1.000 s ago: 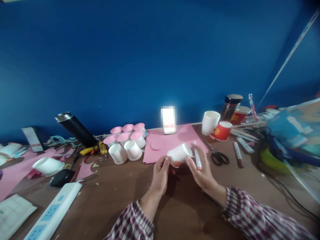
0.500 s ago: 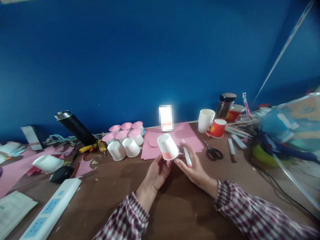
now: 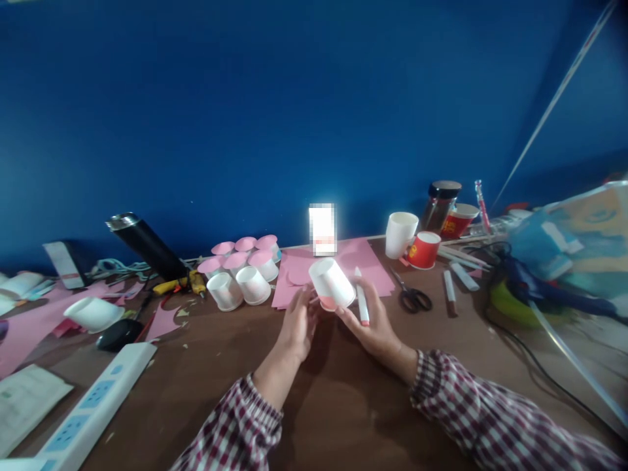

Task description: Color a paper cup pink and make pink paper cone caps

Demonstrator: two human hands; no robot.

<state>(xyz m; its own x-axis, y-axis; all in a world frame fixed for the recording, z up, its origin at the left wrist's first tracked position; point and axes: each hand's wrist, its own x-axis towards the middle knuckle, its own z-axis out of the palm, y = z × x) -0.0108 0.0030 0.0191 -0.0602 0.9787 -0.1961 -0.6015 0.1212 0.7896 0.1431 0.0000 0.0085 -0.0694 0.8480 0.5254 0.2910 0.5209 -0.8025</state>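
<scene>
A white paper cup [image 3: 330,280] with an orange-pink colored patch near its rim is held upside down and tilted in front of me. My left hand [image 3: 297,322] grips it at the lower left, its fingertips partly hidden. On the other side, my right hand [image 3: 377,326] has its thumb against the cup's rim while a white marker [image 3: 362,297] with a reddish end is tucked along its fingers. Behind the cup lie stacked pink paper sheets [image 3: 366,261]. Left of them stand several paper cups, the front ones plain white [image 3: 253,286] and those behind topped with pink [image 3: 263,257].
Scissors [image 3: 415,299] and another marker [image 3: 450,294] lie to the right, near a red paper cup [image 3: 424,250] and a tall white cup [image 3: 401,235]. A power strip [image 3: 93,402], a black flask [image 3: 144,248] and a tipped white cup [image 3: 94,314] are at left.
The cup has been turned, so less of the colored patch shows. My left hand has shifted from beneath the cup toward its left side; the marker stays in my right hand.
</scene>
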